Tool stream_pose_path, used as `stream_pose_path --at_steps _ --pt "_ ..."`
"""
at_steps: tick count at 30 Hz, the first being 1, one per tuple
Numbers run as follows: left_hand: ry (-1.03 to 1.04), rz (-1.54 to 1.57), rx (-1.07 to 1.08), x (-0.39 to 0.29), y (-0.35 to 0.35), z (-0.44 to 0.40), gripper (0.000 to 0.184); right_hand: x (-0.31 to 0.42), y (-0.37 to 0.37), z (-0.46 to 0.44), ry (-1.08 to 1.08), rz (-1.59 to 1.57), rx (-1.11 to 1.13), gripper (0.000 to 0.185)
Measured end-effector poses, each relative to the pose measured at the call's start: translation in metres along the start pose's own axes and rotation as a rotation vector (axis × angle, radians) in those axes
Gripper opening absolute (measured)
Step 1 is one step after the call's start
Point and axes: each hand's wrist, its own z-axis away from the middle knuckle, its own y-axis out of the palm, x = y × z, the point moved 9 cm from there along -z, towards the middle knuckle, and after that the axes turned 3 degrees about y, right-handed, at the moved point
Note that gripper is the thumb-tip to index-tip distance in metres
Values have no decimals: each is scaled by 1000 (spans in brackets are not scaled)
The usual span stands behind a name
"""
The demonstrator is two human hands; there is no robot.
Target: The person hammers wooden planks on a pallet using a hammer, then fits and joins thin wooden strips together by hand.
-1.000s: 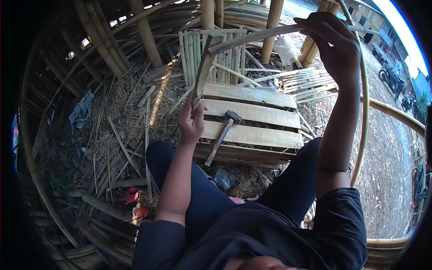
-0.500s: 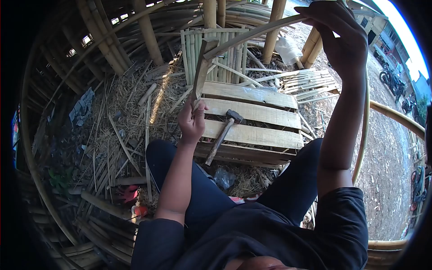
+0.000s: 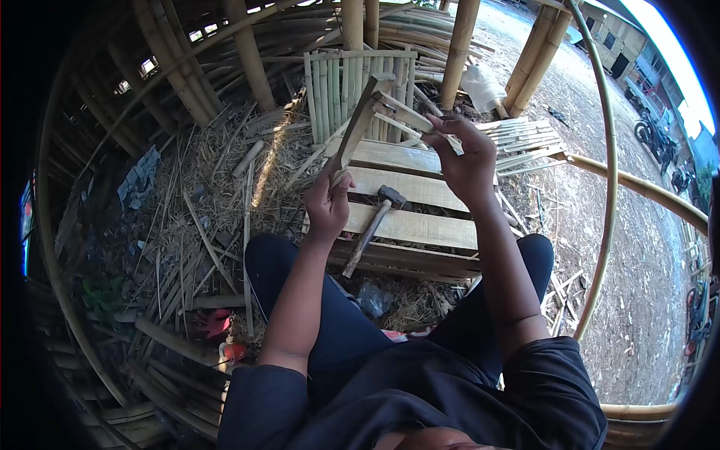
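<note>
My left hand (image 3: 328,206) is closed round the lower end of a long brown bamboo slat (image 3: 358,124), tilted up and away from me. Thumb and fingers of my right hand (image 3: 466,156) pinch a paler bamboo strip (image 3: 407,112), whose far end meets the slat near its top. Whether the two pieces are fixed together there I cannot tell. Below both hands is a low bench of pale wooden planks (image 3: 427,225). A hammer (image 3: 373,225) lies on it, its dark head away from me and its wooden handle over the near edge.
A bamboo slat panel (image 3: 330,94) stands behind the bench. More strips (image 3: 529,139) lie to its right. Bamboo posts (image 3: 459,56) rise beyond, and a curved pole (image 3: 611,180) crosses the right side. Shavings and offcuts (image 3: 214,202) cover the ground at left.
My right hand has come down and in from the upper right, bringing its end of the strip closer to me. My left hand and the slat have shifted slightly right.
</note>
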Motion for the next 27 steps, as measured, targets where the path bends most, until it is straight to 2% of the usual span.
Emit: stream_pose_path --at_steps 5,7,8,12,15,18,21,22,25,27 --pt "21 7 2 -1 1 1 38 -2 16 12 -39 -15 133 23" --pt "32 -32 38 -2 5 4 39 11 11 8 -59 8 163 23" --pt "37 -52 55 -3 7 6 39 24 6 5 -122 89 170 35" --pt "37 -30 138 0 19 12 41 56 -6 -1 -193 61 236 44" --pt "65 -8 155 2 27 15 42 65 -12 -2 -247 35 251 44" --pt "80 13 139 1 29 15 43 55 -8 -1 -129 -59 430 41" --pt "96 5 134 -4 30 13 44 55 -20 1 27 -320 143 36" --pt "86 5 136 -2 30 13 44 52 -22 3 69 -366 115 29" --pt "75 -8 142 -4 30 13 42 61 -31 7 -76 -129 58 26" --pt "122 -36 148 -7 31 13 41 63 -33 8 -68 -105 83 24"
